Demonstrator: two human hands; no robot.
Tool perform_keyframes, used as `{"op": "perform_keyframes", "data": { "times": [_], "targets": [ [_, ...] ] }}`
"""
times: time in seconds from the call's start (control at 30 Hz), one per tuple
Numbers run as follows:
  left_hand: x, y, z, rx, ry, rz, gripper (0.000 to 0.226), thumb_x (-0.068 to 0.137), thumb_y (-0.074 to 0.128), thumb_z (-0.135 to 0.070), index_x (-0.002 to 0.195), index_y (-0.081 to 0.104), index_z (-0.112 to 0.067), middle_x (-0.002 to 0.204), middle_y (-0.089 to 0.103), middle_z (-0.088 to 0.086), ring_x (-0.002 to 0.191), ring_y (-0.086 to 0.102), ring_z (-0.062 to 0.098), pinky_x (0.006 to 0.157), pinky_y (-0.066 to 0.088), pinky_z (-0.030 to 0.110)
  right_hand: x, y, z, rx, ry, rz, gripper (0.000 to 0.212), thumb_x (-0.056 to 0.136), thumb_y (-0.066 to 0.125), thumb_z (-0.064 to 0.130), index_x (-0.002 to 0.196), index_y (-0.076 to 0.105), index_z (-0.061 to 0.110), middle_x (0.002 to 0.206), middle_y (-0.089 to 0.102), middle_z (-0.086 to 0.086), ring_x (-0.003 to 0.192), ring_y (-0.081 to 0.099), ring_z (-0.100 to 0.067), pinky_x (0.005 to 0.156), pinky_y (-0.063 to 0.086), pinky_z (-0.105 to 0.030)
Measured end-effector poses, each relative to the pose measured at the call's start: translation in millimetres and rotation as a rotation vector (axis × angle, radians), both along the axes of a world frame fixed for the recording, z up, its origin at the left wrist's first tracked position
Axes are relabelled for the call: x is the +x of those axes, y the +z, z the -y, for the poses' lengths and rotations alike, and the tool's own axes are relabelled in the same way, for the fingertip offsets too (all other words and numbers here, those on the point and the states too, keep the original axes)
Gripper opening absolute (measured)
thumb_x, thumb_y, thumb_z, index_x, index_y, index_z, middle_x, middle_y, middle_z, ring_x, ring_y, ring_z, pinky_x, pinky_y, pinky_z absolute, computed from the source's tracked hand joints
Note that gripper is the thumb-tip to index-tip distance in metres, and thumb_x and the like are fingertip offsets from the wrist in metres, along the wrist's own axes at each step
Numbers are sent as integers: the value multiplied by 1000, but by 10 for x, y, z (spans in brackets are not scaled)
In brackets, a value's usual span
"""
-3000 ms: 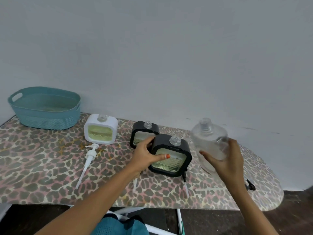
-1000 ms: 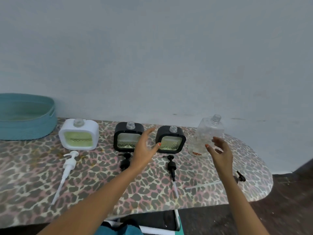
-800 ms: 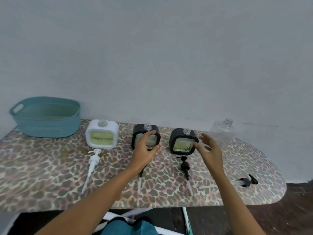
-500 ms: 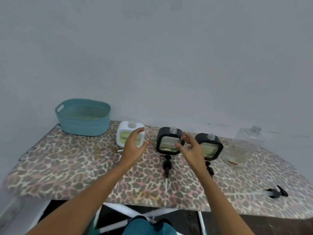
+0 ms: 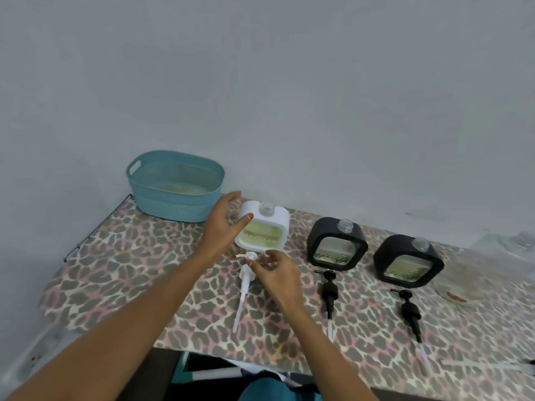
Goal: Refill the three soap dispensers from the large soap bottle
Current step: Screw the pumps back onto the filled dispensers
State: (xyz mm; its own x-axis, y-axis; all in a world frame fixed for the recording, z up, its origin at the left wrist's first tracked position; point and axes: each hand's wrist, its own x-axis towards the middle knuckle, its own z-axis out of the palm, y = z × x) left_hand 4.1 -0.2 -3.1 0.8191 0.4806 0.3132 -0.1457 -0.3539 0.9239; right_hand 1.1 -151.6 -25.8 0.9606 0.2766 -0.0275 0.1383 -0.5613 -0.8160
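The white soap dispenser (image 5: 265,227) stands uncapped at the back of the ironing board (image 5: 121,267), with yellow-green soap behind its window. My left hand (image 5: 223,224) reaches round its left side, thumb on the front and fingers spread behind, not closed. My right hand (image 5: 275,270) hovers just in front, loosely curled fingertips at the head of the white pump (image 5: 246,282) lying on the board. Two black dispensers (image 5: 337,244) (image 5: 408,261) stand uncapped to the right, each with a black pump (image 5: 330,290) (image 5: 409,308) lying before it. The large clear soap bottle (image 5: 492,264) stands at the far right, blurred.
A teal plastic basket (image 5: 173,186) sits at the back left corner against the grey wall. Another pump with a long tube (image 5: 492,366) lies near the front right edge. The board's front edge runs just below my forearms.
The view has swung left. Both hands moved left from the black dispensers to the white one: the left hand now at its side, the right hand down at the white pump.
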Motion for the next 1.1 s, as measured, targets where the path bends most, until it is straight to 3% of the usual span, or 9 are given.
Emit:
{"op": "perform_keyframes", "data": {
  "times": [0.07,0.17,0.3,0.43,0.6,0.7,0.83,0.93,1.1],
  "targets": [
    [84,-4,-44,-9,-20,-8,55,81,67,-20,130,44,-16,134,48,-2,121,42,8,100,32,22,-17,-44,-97,-15,-12,-15,33,76,69,44,84,64,13,82,66,-1,73,60,-14,65,48,-27],
    [197,-32,-86,-13,-67,-42,58,80,68,-23,131,43,-19,136,46,-3,122,40,6,98,31,21,-27,-94,-178,-45,-31,-31,31,74,70,43,74,64,13,72,65,-1,61,56,-11,51,39,-21],
    [274,-47,-113,-31,-125,-105,60,79,69,-23,132,43,-19,128,47,-10,118,42,4,98,34,21,-8,-165,-228,-98,-41,-62,37,69,71,47,80,68,12,76,68,1,62,59,-11,49,39,-20],
    [301,-68,-157,-98,-195,-151,52,77,70,-22,126,52,-16,131,52,1,119,49,15,100,44,32,11,-191,-256,-127,-22,-107,39,71,71,44,87,67,9,81,68,-3,65,61,-15,51,41,-23],
    [304,-34,-203,-69,-225,-166,49,73,73,-21,119,57,-16,124,57,3,113,54,17,93,46,27,-8,80,-165,-49,13,-114,23,76,71,28,69,63,9,63,61,-3,50,52,-11,52,44,-26],
    [307,6,-241,-50,-264,-184,49,72,75,-20,119,57,-17,124,58,4,112,55,17,90,45,24,62,414,-59,1,-9,-49,20,76,73,28,77,63,11,68,61,1,59,57,-8,64,51,-27],
    [291,21,-238,-45,-275,-188,50,73,74,-19,120,57,-16,124,56,2,112,54,17,89,46,26,238,1008,62,105,-42,156,39,75,72,33,104,64,7,88,62,4,70,54,2,62,47,-9],
    [295,22,-230,-52,-279,-184,49,73,74,-18,120,57,-16,123,55,-2,110,53,14,88,45,24,426,1382,33,234,-100,350,40,74,74,34,105,64,10,85,59,8,71,53,7,60,44,-1],
    [297,27,-230,-56,-285,-179,48,73,74,-17,118,58,-16,120,55,-3,108,52,13,91,45,25,708,1603,-152,356,-134,506,36,75,75,28,102,64,7,87,61,5,72,58,-1,63,45,-3]
  ]
}}
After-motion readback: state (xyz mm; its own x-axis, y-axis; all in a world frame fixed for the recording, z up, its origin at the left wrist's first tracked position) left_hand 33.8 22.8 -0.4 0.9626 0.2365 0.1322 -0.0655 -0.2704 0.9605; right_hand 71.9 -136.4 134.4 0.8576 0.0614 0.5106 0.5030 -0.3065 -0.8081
